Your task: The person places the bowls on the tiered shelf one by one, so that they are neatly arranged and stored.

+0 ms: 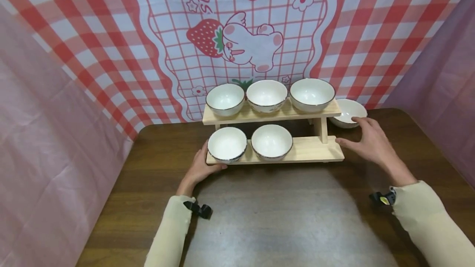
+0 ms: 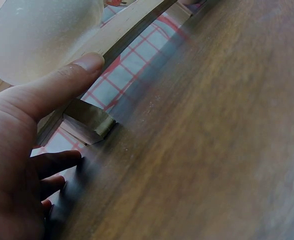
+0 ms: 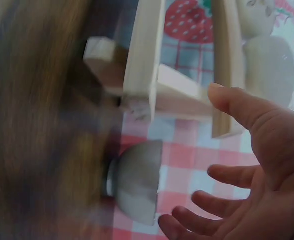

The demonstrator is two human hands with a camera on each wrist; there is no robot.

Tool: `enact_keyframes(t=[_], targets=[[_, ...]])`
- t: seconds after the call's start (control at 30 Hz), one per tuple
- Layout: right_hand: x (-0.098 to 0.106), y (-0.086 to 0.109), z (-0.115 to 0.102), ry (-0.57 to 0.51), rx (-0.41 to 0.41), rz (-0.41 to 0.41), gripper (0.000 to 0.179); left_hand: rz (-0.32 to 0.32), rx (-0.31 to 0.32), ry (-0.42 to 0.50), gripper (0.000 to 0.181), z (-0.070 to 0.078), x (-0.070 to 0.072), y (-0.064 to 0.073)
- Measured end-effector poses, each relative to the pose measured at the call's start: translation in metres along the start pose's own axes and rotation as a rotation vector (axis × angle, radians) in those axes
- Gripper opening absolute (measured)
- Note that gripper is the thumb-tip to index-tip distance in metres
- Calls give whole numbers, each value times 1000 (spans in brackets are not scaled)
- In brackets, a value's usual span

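A two-tier wooden stand (image 1: 313, 148) carries white bowls with dark rims. Three, including the right-hand top bowl (image 1: 312, 94), sit on the upper board; a left bowl (image 1: 227, 144) and a second bowl (image 1: 272, 141) stand on the lower one. My left hand (image 1: 198, 170) holds the lower board's left end, thumb along its front edge, some fingers hidden behind it. Another bowl (image 1: 349, 111) stands on the table behind the stand's right end. Over its near rim reaches my right hand (image 1: 372, 141), fingers spread; the right wrist view shows a gap between fingertips and bowl (image 3: 139, 182).
The brown wooden table (image 1: 148, 168) has a greyish surface (image 1: 282, 209) in front of the stand. Behind hangs a red-and-white checked cloth (image 1: 371, 40) with strawberry prints. Pink curtains (image 1: 55, 135) border both sides.
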State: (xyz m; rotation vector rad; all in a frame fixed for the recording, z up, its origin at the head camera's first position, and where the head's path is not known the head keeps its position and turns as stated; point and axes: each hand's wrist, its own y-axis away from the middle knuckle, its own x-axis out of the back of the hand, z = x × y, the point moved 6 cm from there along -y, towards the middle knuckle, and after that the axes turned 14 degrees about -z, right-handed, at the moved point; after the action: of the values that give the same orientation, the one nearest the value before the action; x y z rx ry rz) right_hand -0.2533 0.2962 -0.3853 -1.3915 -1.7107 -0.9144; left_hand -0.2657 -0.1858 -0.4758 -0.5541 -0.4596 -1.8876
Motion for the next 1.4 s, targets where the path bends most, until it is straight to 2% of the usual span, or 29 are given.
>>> enact_keyframes(t=[0.23,0.47,0.63,1.03,1.27,1.4], targets=[[2,-22,19,-40,-77,29,103,9,0,-10,106,-1,0,0],[5,-44,33,-63,-98,50,102,8,10,-4,106,1,0,1],[6,-57,45,-98,-127,27,103,1,0,-2,106,2,0,1],[2,-77,61,-97,-218,-56,114,4,4,-9,106,0,1,0],[0,-87,62,-92,-206,-74,111,13,5,-14,106,0,0,-1],[-1,-93,62,-91,-218,-88,115,16,7,-21,106,-1,0,-1]])
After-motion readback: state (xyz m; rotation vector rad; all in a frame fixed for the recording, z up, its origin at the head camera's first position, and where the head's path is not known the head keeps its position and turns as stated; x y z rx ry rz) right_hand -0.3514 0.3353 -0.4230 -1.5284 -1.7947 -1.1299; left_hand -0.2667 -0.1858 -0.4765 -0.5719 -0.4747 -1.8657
